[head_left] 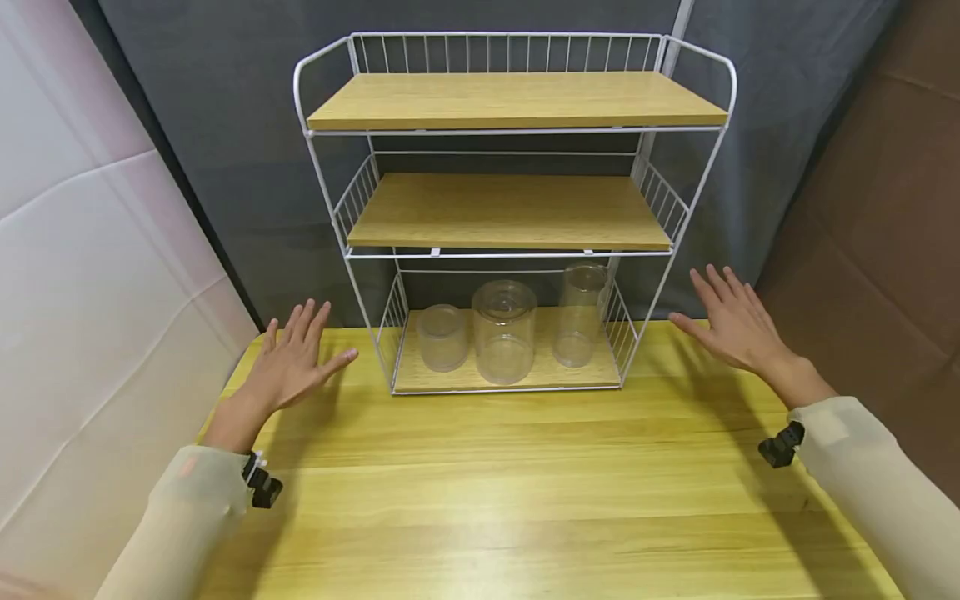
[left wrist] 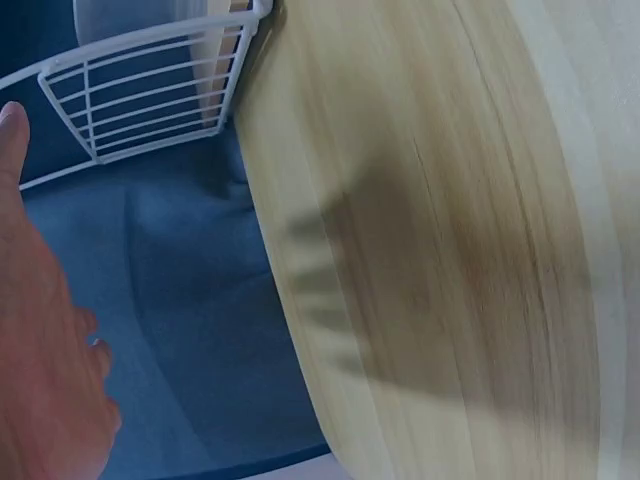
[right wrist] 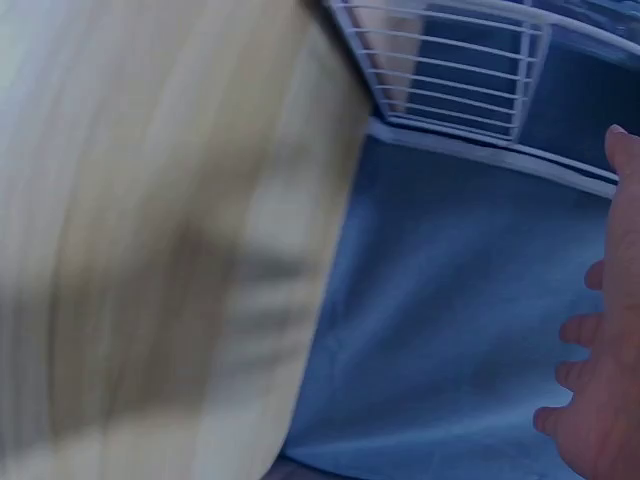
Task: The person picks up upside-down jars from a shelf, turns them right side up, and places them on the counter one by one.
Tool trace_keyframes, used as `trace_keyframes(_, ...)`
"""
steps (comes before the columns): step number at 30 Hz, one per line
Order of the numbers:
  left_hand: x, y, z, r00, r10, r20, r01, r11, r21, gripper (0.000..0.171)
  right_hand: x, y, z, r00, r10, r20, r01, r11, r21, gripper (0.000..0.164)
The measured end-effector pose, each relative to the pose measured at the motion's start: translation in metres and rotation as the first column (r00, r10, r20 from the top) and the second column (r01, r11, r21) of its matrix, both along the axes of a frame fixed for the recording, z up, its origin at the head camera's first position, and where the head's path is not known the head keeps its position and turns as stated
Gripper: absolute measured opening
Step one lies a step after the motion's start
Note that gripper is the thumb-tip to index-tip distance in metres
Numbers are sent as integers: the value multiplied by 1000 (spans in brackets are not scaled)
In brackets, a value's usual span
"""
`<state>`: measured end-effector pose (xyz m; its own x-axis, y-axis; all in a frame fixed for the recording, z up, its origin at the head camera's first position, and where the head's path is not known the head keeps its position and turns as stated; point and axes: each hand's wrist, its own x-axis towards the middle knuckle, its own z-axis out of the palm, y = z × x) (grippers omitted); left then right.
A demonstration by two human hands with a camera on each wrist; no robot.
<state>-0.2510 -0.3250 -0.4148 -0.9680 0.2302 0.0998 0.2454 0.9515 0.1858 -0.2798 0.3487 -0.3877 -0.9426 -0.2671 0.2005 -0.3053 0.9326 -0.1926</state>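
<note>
My left hand [head_left: 288, 362] hovers over the table left of a white wire rack [head_left: 507, 389], fingers spread and holding nothing. On the other side, my right hand [head_left: 735, 321] is held out with fingers extended, also holding nothing. Three clear vessels stand on the rack's bottom board: a short jar [head_left: 442, 337] at the left, a wider, taller jar [head_left: 504, 333] in the middle and a slim, tall glass [head_left: 581, 315] at the right. In the left wrist view the left thumb [left wrist: 12, 140] overlaps the rack's wire side. The right wrist view shows the right hand [right wrist: 610, 350] beside the rack.
The rack's middle board [head_left: 510, 210] and top board [head_left: 517, 98] are bare wood with wire rails around them. A yellow wooden table [head_left: 480, 483] extends in front. Grey cloth [head_left: 217, 108] hangs behind, white cloth [head_left: 97, 275] at left, brown cloth [head_left: 870, 233] at right.
</note>
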Motion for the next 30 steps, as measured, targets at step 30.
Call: trace_keyframes(30, 36, 25, 9, 963, -69, -261, 145, 948, 282, 93, 4, -35, 80, 950, 141, -278, -250, 877, -411, 84)
